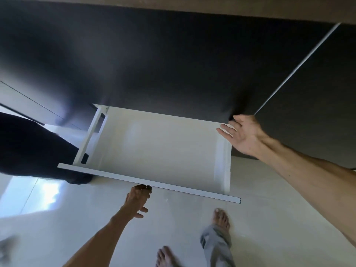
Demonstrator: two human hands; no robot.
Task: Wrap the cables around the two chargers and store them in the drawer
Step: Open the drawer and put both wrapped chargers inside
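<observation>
The white drawer (148,180) stands pulled out from a dark cabinet, and its pale inside shows nothing in it. My left hand (137,198) reaches up under the middle of the drawer's front panel, fingers curled on a small handle (146,187) there. My right hand (243,135) hovers with fingers spread over the drawer's back right corner, against the dark cabinet front, holding nothing. No charger or cable is in view.
Dark cabinet fronts (173,64) fill the upper view. A dark fabric shape (32,149) sits left of the drawer. My bare feet (221,218) and a grey trouser leg (217,245) stand on the glossy pale floor (77,209) below the drawer.
</observation>
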